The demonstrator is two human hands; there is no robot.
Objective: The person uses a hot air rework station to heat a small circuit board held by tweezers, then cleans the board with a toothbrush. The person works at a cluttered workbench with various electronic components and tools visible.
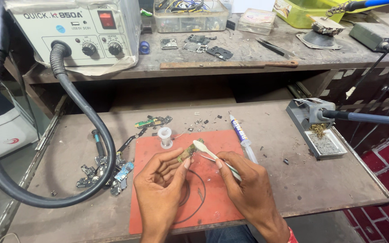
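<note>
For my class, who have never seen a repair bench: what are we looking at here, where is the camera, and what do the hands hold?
The single picture comes from a camera worn on the person's head, looking down at a workbench. The left hand pinches a small green circuit board. The right hand holds a white toothbrush with its head against the board. Under them lies an orange mat with a small white spool. Left of it are loose phone parts and a thick black hose from a grey hot-air station. At right a soldering iron rests in its stand.
</note>
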